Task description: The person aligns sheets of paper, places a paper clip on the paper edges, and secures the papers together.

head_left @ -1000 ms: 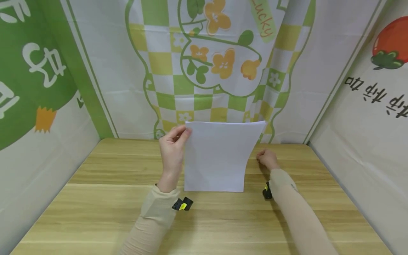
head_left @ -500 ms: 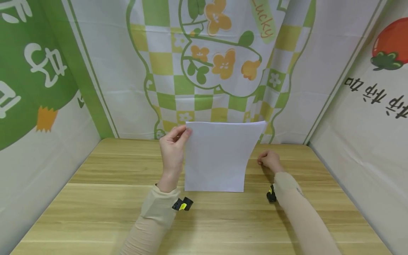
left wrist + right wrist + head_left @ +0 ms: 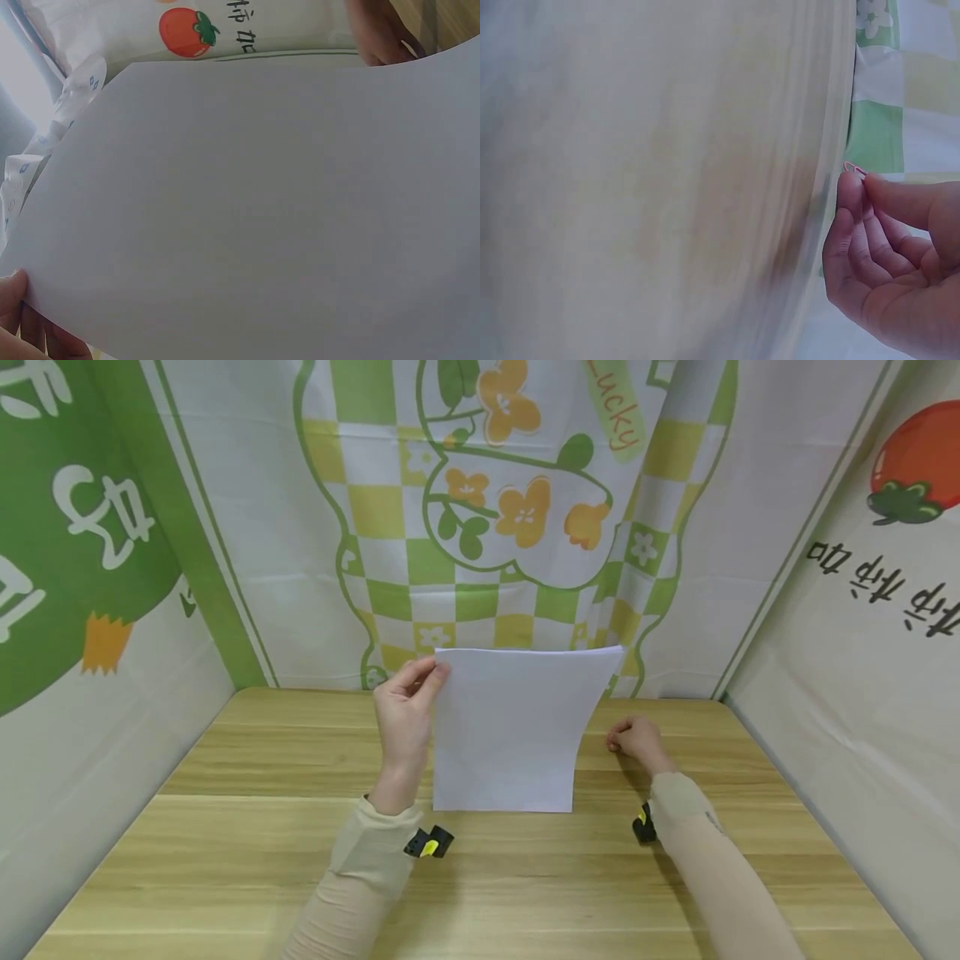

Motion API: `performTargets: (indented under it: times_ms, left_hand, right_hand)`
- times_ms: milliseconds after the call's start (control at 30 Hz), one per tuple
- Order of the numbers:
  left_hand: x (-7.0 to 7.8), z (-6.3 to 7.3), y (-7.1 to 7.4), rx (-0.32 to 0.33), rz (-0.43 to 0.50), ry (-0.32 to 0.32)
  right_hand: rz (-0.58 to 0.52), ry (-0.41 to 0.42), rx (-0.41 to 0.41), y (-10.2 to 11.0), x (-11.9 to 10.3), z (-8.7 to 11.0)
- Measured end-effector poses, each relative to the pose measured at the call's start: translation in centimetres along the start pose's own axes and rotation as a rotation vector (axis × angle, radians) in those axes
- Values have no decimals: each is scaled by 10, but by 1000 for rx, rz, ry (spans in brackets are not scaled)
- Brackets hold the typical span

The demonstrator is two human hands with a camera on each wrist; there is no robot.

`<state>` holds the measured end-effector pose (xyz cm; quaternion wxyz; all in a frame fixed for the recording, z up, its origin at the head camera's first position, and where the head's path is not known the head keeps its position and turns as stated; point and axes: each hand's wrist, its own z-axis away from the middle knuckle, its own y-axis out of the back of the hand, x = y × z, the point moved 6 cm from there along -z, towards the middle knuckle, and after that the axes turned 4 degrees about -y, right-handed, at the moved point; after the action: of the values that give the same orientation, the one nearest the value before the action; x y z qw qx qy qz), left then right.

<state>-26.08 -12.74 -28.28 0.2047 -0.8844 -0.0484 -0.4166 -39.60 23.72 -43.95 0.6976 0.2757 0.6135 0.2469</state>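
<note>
White paper [image 3: 510, 731] stands upright above the table in the head view, its right side bending away. My left hand [image 3: 405, 718] pinches its upper left corner between thumb and fingers. In the left wrist view the paper [image 3: 247, 202] fills most of the picture, with the left thumb [image 3: 13, 291] at its corner. To the right of the paper, low over the table, is my right hand [image 3: 637, 742]. Its thumb and index finger pinch a small pink wire paper clip [image 3: 853, 166], seen in the right wrist view; most of the clip is hidden by the fingertips.
The wooden table [image 3: 247, 860] runs back to a checked, flowered curtain [image 3: 517, 552]. Printed cloth walls stand at the left [image 3: 172, 635] and right [image 3: 847, 693]. A small black wrist camera sits at the left wrist [image 3: 429, 842] and another at the right wrist [image 3: 643, 823].
My right hand and forearm have shifted slightly to the right and toward me, still pinching. The left hand and the paper have stayed in place.
</note>
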Motion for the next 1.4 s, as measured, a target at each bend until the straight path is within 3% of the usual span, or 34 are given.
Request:
performTargets:
  times_ms: [267,567,867,1167,1400]
  left_hand:
    - [0,0,0,3,-4,-5]
    - [1,0,0,10,3,1]
    - [2,0,-1,8,22,-10]
    - [2,0,-1,12,46,-25]
    - [3,0,0,10,57,-36]
  right_hand:
    - [69,50,59,5,-3,5]
    - [-5,65,29,6,-3,10]
    - [24,80,55,13,-5,16]
    - [-23,105,51,18,-8,21]
    - [43,159,75,23,-15,31]
